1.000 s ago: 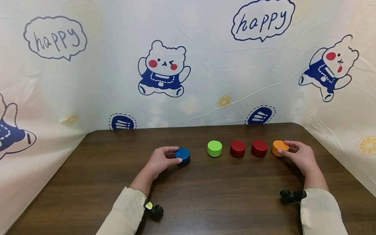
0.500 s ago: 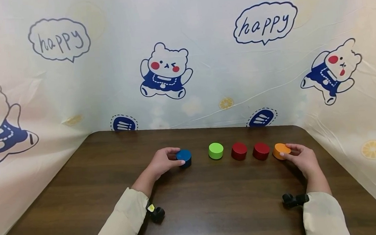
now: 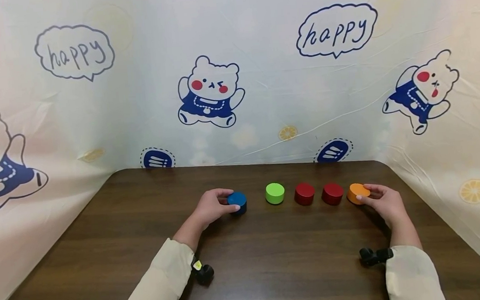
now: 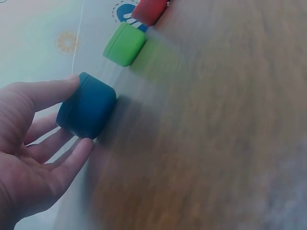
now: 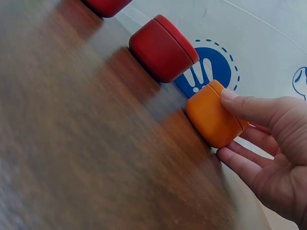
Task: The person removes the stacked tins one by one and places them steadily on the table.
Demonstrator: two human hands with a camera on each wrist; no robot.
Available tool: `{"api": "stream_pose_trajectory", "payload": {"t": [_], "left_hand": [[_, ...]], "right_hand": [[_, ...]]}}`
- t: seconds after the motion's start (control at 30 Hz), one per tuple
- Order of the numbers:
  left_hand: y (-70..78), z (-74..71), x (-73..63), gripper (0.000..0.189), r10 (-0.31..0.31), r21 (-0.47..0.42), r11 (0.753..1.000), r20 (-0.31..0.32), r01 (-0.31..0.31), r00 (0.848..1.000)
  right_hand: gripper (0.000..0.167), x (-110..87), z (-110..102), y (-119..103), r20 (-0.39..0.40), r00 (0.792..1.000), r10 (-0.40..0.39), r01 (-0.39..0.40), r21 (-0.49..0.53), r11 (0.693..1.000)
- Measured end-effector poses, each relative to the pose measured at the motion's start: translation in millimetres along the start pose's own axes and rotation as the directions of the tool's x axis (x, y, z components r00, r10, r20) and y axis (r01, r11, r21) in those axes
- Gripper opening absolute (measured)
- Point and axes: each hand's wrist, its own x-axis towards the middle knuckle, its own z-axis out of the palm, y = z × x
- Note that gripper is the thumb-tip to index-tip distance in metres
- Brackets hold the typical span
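Observation:
My left hand (image 3: 212, 206) grips a small round blue lidded jar (image 3: 237, 203) between thumb and fingers, on the left of a row of similar jars. In the left wrist view the blue jar (image 4: 88, 106) stands by the table surface, the thumb on its lid side. At the row's right end, my right hand (image 3: 387, 202) holds an orange jar (image 3: 358, 194) the same way; its lid seam shows in the right wrist view, where the orange jar (image 5: 214, 116) sits on the table. Between the hands stand a green jar (image 3: 274, 193) and two red jars, the left one (image 3: 304, 194) and the right one (image 3: 332, 194).
The jars stand towards the back of a brown wooden table (image 3: 273, 264). A pale printed cloth (image 3: 269, 83) with bears and speech bubbles hangs behind and at both sides. A gap separates the blue jar from the green one; the orange jar is close to the right red one.
My left hand has shifted the blue jar slightly right, narrowing its gap to the green jar. The right hand and the orange jar stay in place. The head view has tilted a little.

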Motion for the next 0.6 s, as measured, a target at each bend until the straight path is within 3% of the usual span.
{"api": "stream_pose_trajectory", "payload": {"t": [0.6], "left_hand": [[11.6, 7.4, 17.5, 0.054, 0.031, 0.065, 0.997, 0.0, -0.031, 1.0]], "right_hand": [[0.071, 2.1, 0.0, 2.4, -0.005, 1.0, 0.002, -0.002, 0.008, 1.0]]}}
